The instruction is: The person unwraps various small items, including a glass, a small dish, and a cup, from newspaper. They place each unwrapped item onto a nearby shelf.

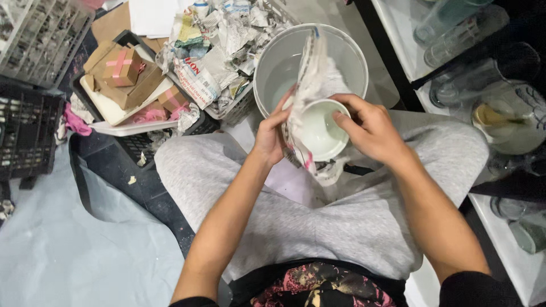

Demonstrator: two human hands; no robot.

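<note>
A small white bowl (319, 132) sits half wrapped in a sheet of newspaper (311, 85) above my lap. My left hand (272, 133) grips the paper and the bowl's left side from behind. My right hand (368, 126) holds the bowl's right rim, thumb inside the bowl. Both hands are just in front of a large white bucket (284, 62) that stands on the floor past my knees. The newspaper's upper end stands up over the bucket's mouth.
A crate of crumpled newspaper (219, 42) lies left of the bucket. Cardboard boxes with pink tape (122, 67) rest on a white tray. Black crates (25, 133) stand at far left. Glass cups and jars (500, 108) line white shelves on the right.
</note>
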